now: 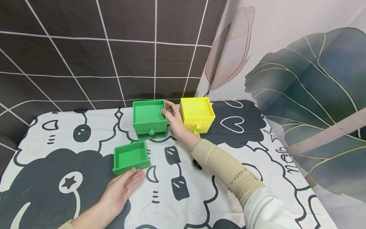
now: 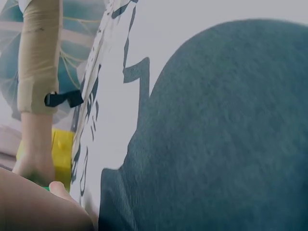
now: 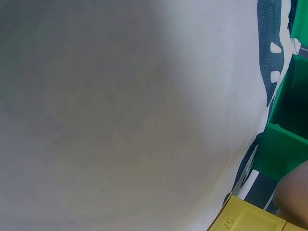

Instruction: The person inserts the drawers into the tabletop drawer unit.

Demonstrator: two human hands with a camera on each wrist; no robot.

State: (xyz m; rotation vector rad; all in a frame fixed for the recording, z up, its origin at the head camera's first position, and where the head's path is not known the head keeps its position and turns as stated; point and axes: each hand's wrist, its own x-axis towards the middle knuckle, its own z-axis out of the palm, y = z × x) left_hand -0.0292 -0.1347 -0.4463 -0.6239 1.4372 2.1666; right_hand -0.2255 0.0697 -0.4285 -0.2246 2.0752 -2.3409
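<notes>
Table under a white cloth with black cartoon prints [image 1: 200, 197], dark grid-pattern backdrop [image 1: 100, 54] at the far side, leaf-print curtain [image 1: 308, 95] on the right.

Green plastic drawer cabinet with an open top tray [image 1: 149, 118] sits far centre; yellow plastic drawer cabinet of the same shape [image 1: 197, 115] just right of it, a narrow gap between them. Right hand [image 1: 175, 120] is in that gap, fingers curled round the green cabinet's right wall at the top rim, bracing it. One knobbed drawer is seated low in the green cabinet.

Loose green plastic drawer, square and shallow [image 1: 131, 157], lies nearer and to the left, apart from the cabinet. Left hand [image 1: 123, 187] lies flat, fingers straight and together, fingertips touching the drawer's near edge, no grip.

Judgement: to slot the drawer well, square it to the cabinet front, knob end toward the person, slide level, keep the right hand bracing.

Room: open cloth left and near; right side tight against the yellow cabinet; table edge well off.

Wrist views show mostly cloth.
</notes>
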